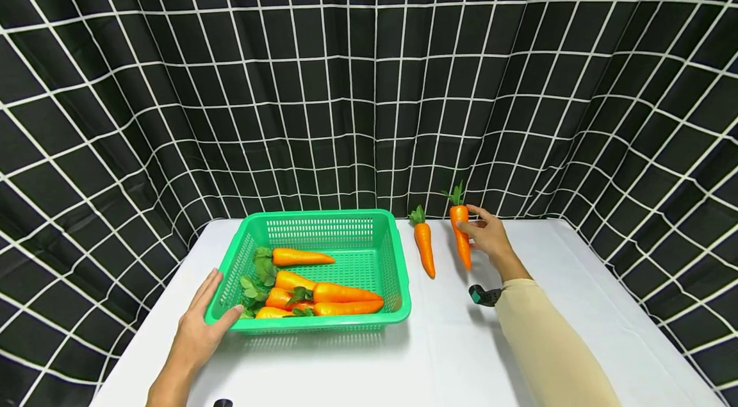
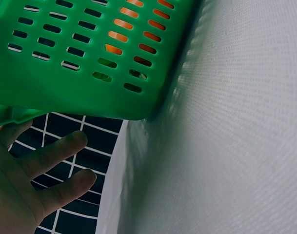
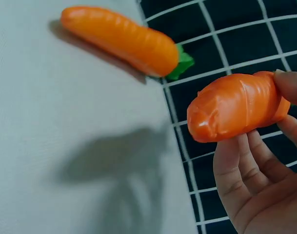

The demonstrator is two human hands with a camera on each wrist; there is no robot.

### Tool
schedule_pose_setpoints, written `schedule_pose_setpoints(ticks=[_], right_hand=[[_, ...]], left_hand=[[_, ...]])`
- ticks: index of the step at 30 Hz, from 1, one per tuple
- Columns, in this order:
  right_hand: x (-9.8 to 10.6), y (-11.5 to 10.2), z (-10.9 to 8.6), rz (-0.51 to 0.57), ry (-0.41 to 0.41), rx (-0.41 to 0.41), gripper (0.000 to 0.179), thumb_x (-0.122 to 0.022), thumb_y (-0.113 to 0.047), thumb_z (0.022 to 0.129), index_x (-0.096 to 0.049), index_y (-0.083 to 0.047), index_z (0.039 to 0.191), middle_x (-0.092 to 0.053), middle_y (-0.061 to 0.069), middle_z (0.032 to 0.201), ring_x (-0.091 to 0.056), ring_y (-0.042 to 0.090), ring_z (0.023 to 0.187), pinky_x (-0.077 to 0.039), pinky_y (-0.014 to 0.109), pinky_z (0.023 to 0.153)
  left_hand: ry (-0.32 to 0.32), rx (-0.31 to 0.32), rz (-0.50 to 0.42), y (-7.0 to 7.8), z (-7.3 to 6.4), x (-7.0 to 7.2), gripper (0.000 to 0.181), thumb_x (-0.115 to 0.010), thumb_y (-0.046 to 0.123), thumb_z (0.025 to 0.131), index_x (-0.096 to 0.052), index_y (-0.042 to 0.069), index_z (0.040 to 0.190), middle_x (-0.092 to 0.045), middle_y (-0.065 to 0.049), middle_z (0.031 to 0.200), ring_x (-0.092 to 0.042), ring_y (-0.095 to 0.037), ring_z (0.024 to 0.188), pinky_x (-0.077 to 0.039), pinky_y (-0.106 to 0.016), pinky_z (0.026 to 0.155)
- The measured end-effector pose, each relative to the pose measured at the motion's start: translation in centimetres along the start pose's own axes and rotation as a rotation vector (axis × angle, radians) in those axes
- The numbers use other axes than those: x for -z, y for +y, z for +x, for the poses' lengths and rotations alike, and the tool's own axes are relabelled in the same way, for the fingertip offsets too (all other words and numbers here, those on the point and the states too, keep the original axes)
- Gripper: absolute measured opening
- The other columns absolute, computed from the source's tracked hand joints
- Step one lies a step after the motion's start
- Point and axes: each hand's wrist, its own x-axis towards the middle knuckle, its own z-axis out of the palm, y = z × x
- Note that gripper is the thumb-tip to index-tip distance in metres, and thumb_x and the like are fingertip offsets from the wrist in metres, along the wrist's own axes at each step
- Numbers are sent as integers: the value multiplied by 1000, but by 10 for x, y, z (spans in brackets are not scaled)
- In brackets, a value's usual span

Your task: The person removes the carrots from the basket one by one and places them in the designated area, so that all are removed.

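Observation:
At the right of the head view my right hand [image 1: 485,235] pinches an orange carrot [image 1: 460,234] with green leaves. The right wrist view shows this carrot [image 3: 236,106] held between thumb and fingers, raised off the white table, its shadow below. Another carrot [image 1: 424,247] lies on the table to its left. My left hand [image 1: 198,323] rests at the near left corner of a green plastic basket [image 1: 400,266], its thumb over the rim. Its fingers [image 2: 55,153] are straight and spread beside the basket wall in the left wrist view.
Several carrots [image 1: 346,292] lie in the basket, their leaves [image 1: 265,266] toward its left side. A black curtain [image 1: 369,86] with a white grid surrounds the white table [image 1: 450,356] at the back and sides. A small dark object [image 1: 223,402] shows at the front edge.

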Motion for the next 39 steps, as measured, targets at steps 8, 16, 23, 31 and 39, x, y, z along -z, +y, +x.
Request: schedule_pose_setpoints(ticks=[8, 16, 23, 31, 39], right_hand=[[-4, 16, 8, -34, -21, -33, 62, -69, -17, 90, -42, -7, 145, -58, 27, 111, -59, 21, 79, -57, 34, 63], [-10, 23, 13, -97, -38, -83, 62, -68, -16, 90, -42, -8, 145, -56, 26, 112, -60, 24, 81, -57, 34, 65], [-16, 34, 17, -181, -52, -137, 61, -69, -19, 90, -42, -6, 144, -56, 27, 114, -61, 27, 83, -57, 35, 65], [-22, 39, 20, -304, -5, -135, 60, -69, -23, 89, -45, -5, 141, -56, 27, 114, -60, 28, 81, -57, 32, 60], [-24, 39, 25, -445, 33, -106, 58, -69, -29, 88, -50, -6, 138, -61, 26, 115, -60, 34, 97, -53, 39, 77]], left_hand=[[12, -13, -8, -1, -1, -1, 76, -74, 27, 85, -37, 9, 149, -28, -5, 155, -25, -39, 138, -23, -65, 103], [10, -8, -1, -3, -2, -1, 77, -74, 27, 85, -37, 10, 150, -29, -8, 155, -26, -39, 138, -24, -66, 102], [10, -8, -4, -2, -1, -1, 77, -74, 27, 85, -37, 9, 149, -30, -8, 155, -25, -39, 138, -24, -65, 102], [12, -7, -9, 0, -1, 0, 76, -74, 26, 84, -37, 9, 149, -29, -5, 155, -25, -38, 138, -23, -65, 103], [10, 5, -11, 0, 0, 0, 76, -73, 26, 85, -36, 9, 150, -28, -4, 156, -23, -37, 139, -22, -64, 104]])
